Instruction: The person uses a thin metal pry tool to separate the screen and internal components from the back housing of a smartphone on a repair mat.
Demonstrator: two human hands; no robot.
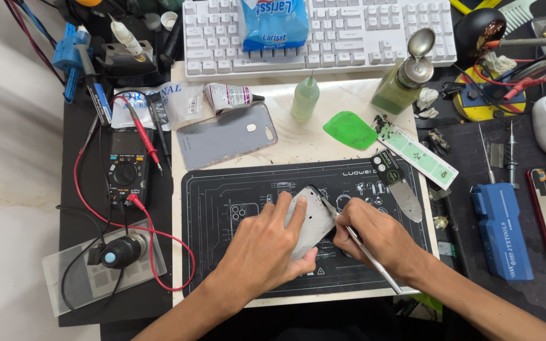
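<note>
Left hand: the left hand [263, 243] clasps a silver phone frame [311, 218], fingers over its top, on the black work mat [222, 278].
Right hand: the right hand [374, 237] pinches a thin metal tool [371, 259], tip at the frame's edge.
Bottles: beyond the mat, a small squeeze bottle [304, 98] and a pump bottle [406, 79], both with greenish liquid.
Packages: a blue-and-white pouch [275, 24] lies on the keyboard [349, 31]; a white tube [229, 96] sits left of the squeeze bottle.
Label strip: a green-and-white strip [421, 151] lies off the mat's far right corner.
</note>
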